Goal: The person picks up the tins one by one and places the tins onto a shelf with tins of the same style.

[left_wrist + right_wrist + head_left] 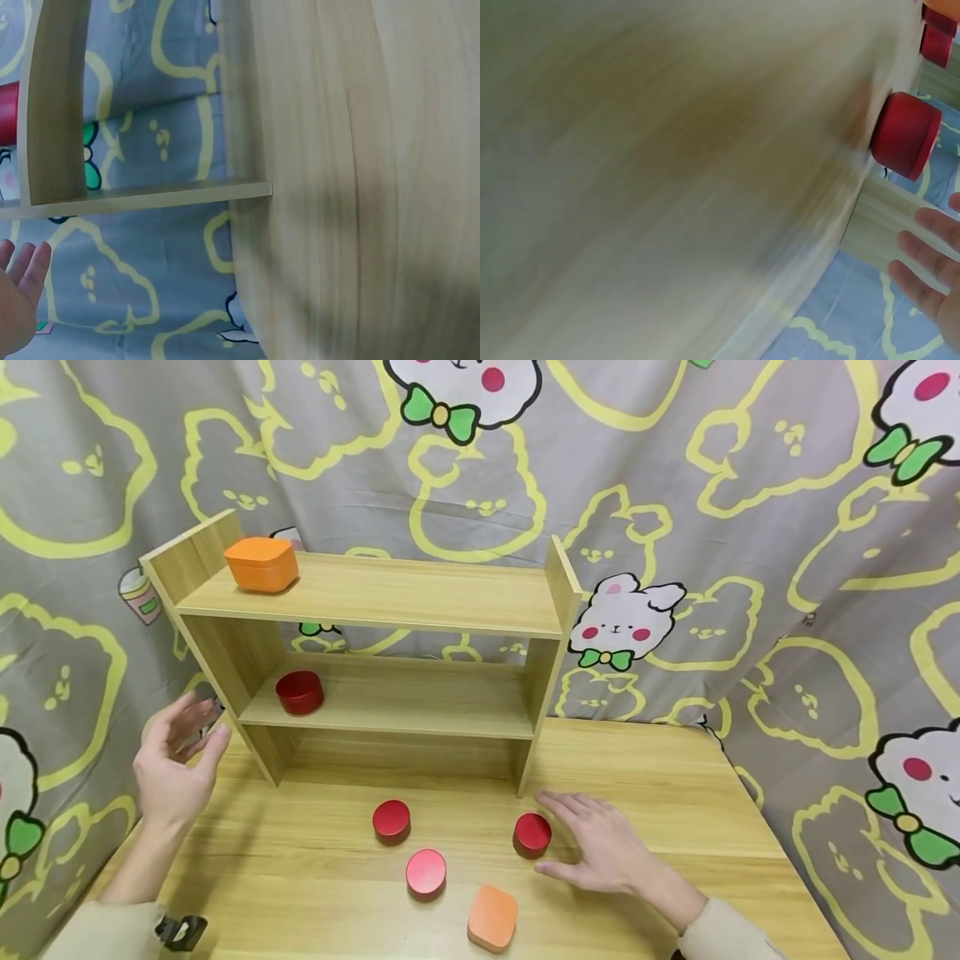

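Three red round tins sit on the tabletop [675, 793] in front of the wooden shelf [390, 602], and the right hand [600, 847] lies flat w/ fingers spread, relaxed, holding nothing — its grip is wide, just beside the rightmost red tin [532, 833], maybe touching it, can't tell. Left hand [176, 760] hovers loose and empty near the shelf's left side. Tin looks like a small, rigid, smooth-sided puck, prob light and a bit slippery, not fragile imo — best pinched across its curved sides w/ thumb vs. fingers, or from above over the lid. An orange square tin [492, 917] lies near too, same deal.
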The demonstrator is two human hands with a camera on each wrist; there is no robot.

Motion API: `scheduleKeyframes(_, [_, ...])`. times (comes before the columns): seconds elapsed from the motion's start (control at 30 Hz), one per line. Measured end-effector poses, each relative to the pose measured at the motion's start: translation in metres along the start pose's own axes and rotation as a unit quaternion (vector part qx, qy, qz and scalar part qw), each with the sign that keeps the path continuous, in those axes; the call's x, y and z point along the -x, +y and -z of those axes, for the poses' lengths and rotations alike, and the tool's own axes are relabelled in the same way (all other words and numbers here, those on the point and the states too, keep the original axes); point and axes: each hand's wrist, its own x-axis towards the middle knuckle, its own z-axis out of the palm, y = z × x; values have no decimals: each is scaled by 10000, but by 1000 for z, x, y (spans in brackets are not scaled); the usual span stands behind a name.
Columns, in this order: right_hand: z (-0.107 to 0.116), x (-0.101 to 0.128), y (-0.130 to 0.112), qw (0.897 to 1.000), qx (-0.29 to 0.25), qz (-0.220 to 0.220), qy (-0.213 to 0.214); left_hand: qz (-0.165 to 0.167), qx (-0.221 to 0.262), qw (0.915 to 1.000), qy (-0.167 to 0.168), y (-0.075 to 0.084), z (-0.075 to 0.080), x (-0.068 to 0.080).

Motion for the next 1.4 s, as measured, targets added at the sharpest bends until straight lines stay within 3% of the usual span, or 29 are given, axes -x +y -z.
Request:
scheduleKeyframes(0.13, [-6, -1, 4, 10000, -1, 18, -42, -21, -373, 9993, 2, 2, -6, -4])
scheduleKeyframes(0.57, [-19, -9, 11, 9993, 80, 154, -343, 41, -561, 9981, 233, 6, -18, -17])
scheduleKeyframes(0.97, [-21, -15, 15, 9990, 26, 154, -425, 66, -580, 9969, 527, 5, -21, -26])
scheduleKeyframes(1.4, [-28, -16, 16, 9986, -84, 209, -479, 4, -795, 9950, 598, 7, -21, -30])
